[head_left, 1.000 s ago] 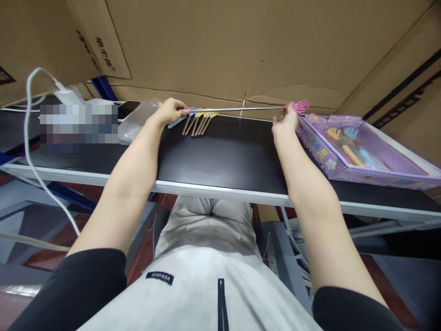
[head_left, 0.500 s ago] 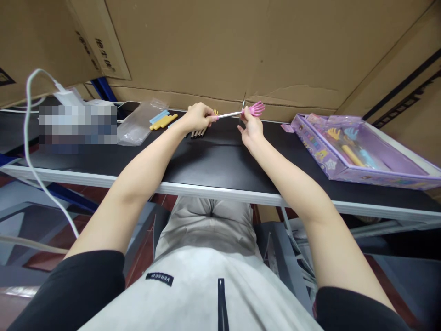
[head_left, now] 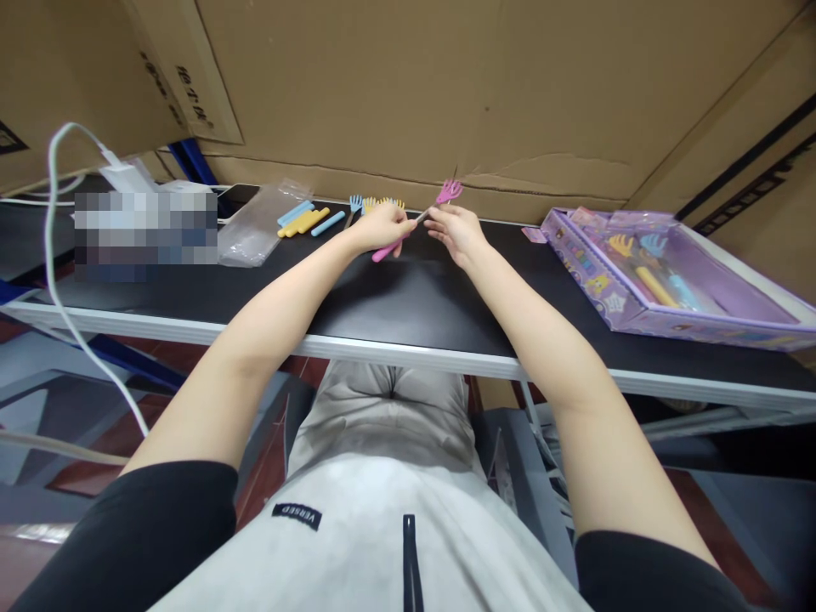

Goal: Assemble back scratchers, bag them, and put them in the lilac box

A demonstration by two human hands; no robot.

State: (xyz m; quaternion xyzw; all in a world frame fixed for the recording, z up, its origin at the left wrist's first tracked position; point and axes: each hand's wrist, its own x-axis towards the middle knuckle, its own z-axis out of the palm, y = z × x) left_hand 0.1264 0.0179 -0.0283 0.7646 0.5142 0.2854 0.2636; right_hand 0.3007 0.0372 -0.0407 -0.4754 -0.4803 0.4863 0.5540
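A pink back scratcher with a claw-like head, a thin metal rod and a pink handle is held between both hands, slanting up to the right. My left hand is closed around its handle, whose end sticks out below the fingers. At the rod just under the head, my right hand pinches with thumb and forefinger, the other fingers loosely bent. Behind my left hand lie a blue claw head and several yellow claw heads, partly hidden. Left of them are a blue handle and several yellow handles.
On the right stands an open purple box holding bagged yellow and blue scratchers. A clear plastic bag and a white cable are at left. Cardboard walls the black table's back edge.
The back scratcher has tilted from nearly level to a slant, and its pink handle now shows below my left hand. My right hand has moved slightly left and down, from the head to the rod.
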